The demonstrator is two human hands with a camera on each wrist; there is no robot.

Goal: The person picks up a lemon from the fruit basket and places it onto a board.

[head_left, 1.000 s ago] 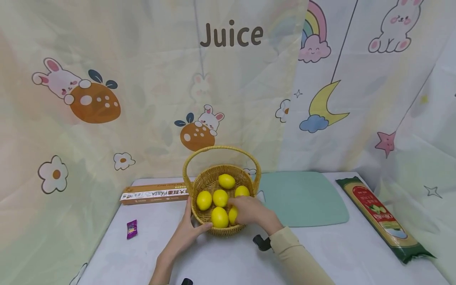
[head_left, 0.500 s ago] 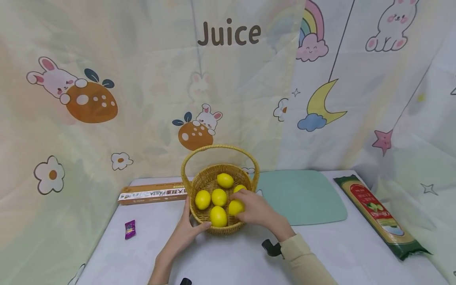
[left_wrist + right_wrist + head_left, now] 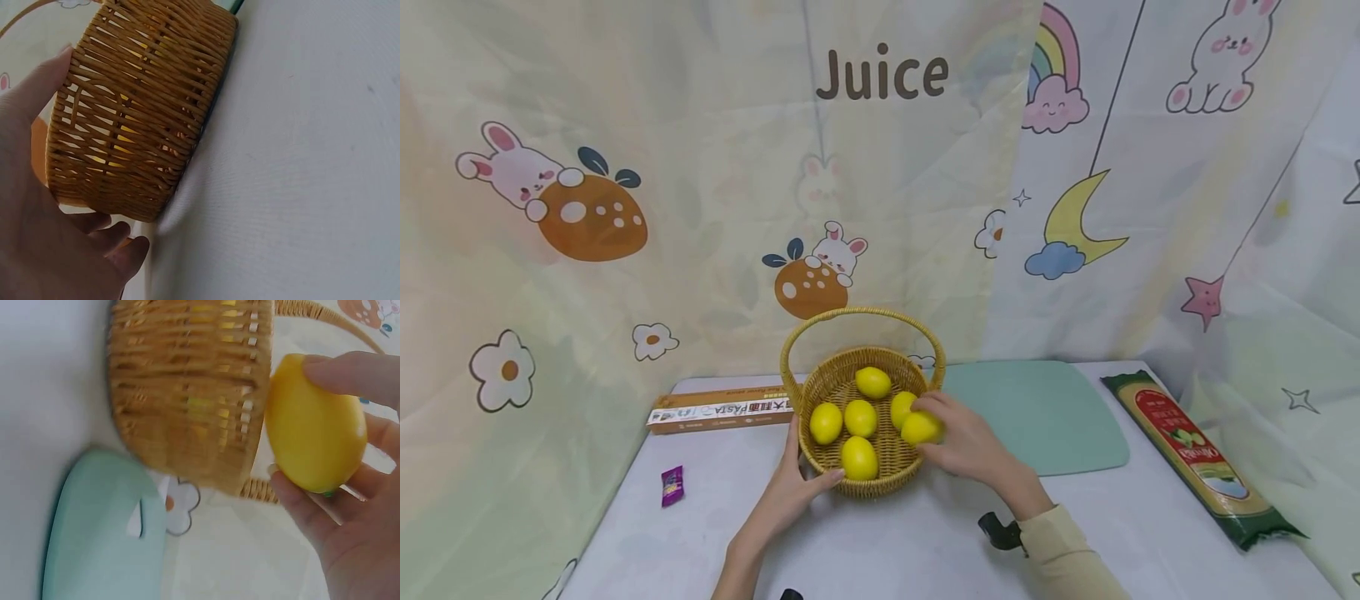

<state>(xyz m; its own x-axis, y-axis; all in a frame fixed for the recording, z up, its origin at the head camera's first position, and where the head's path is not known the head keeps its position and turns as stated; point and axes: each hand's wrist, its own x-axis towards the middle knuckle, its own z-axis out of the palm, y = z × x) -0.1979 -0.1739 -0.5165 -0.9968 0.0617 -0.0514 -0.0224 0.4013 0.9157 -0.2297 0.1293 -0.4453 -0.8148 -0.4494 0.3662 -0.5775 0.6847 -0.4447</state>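
A round wicker basket (image 3: 891, 479) with a tall arched handle stands near the back middle of the table, several yellow lemons inside, such as the lemon (image 3: 860, 458) at its front. My left hand (image 3: 792, 496) grips the basket's left side, thumb over the rim and fingers around the outer wall, as the left wrist view shows too. In my right hand (image 3: 966, 442) is a lemon (image 3: 315, 425), held between thumb and fingers. It is at the basket's right rim, above the weave, and overlaps another lemon (image 3: 902, 408) in the head view.
Right of the basket lies a pale green cutting board (image 3: 1037, 421). A green-and-red packet (image 3: 1198, 454) lies at the far right. Behind the left hand is a pasta box (image 3: 722, 408); a small purple packet (image 3: 672, 486) lies on the left. A printed curtain hangs behind.
My right hand has lifted the lemon from the basket's front right and carried it rightward to the rim. My left hand keeps its hold on the basket.
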